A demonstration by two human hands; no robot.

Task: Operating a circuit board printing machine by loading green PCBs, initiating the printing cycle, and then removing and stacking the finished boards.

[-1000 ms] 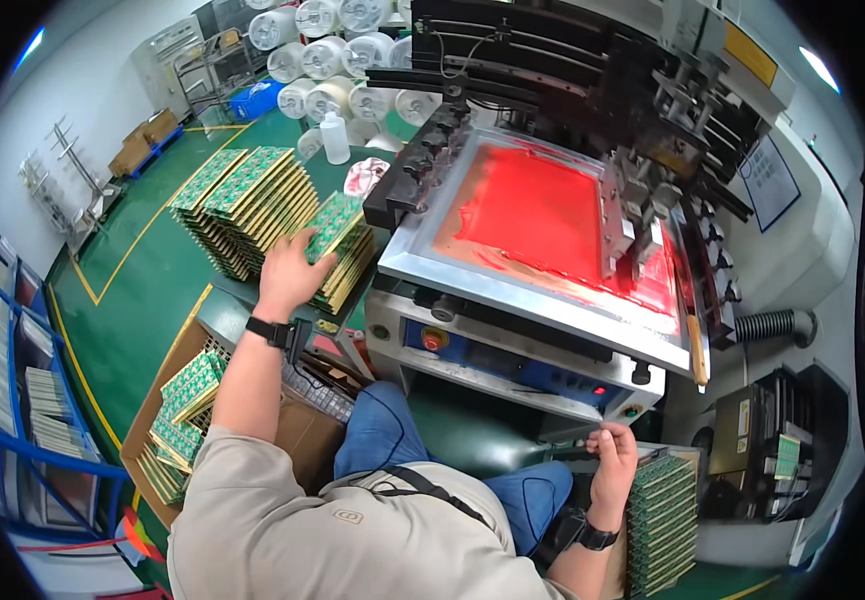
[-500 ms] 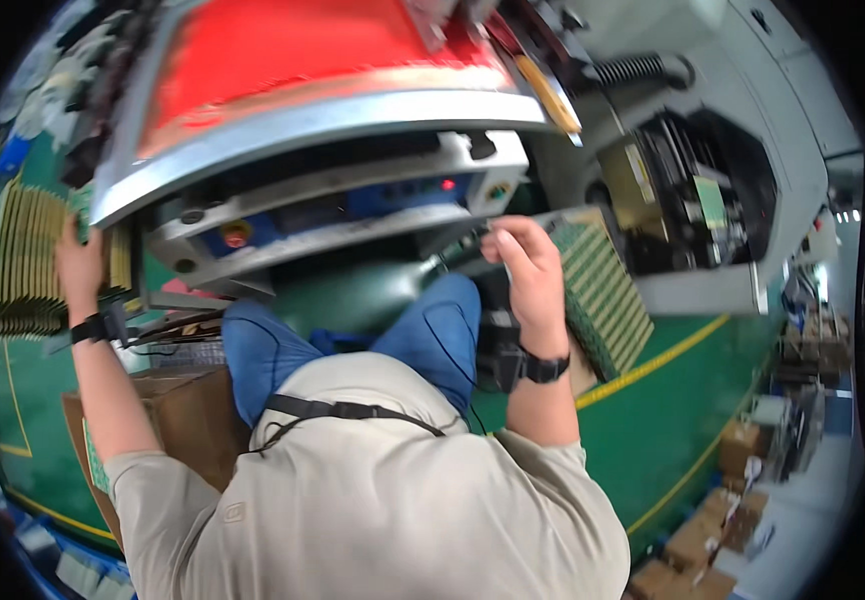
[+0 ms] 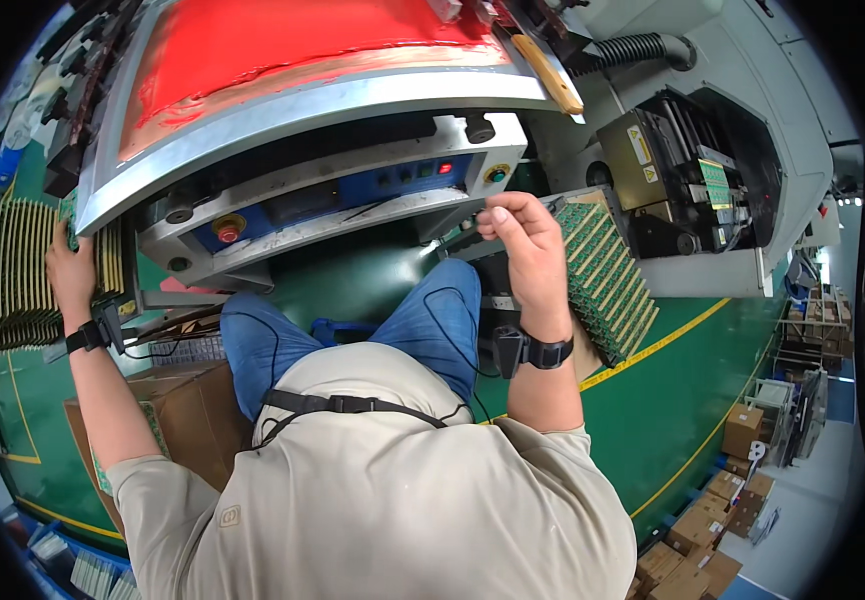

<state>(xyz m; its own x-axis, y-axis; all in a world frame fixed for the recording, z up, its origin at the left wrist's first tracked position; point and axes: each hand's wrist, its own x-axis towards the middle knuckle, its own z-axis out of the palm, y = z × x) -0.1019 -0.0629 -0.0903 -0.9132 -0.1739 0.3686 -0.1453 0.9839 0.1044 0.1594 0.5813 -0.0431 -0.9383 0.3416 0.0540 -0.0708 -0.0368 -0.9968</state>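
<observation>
At the far left, my left hand (image 3: 72,272) reaches into a row of upright green circuit boards (image 3: 21,262) with tan edges. Its thumb and fingers are closed on one green circuit board (image 3: 71,226), partly hidden behind them. My right hand (image 3: 531,245) hangs in the air off the front right corner of the printing machine (image 3: 353,215). Its fingers are curled in toward the thumb, and nothing shows in them. Beside it, on the right, stands a rack of green boards with tan strips (image 3: 605,275). Both wrists wear black straps with small devices.
Before me is a metal-framed screen (image 3: 323,110) covered in red ink (image 3: 303,50). A wooden-handled tool (image 3: 547,75) lies at its right edge. A grey machine (image 3: 753,200) with a board inside stands right. A cardboard box (image 3: 188,420) sits by my left leg.
My left hand has shifted slightly left and down among the boards. My right hand has risen a little, its fingers still curled. The view has steadied.
</observation>
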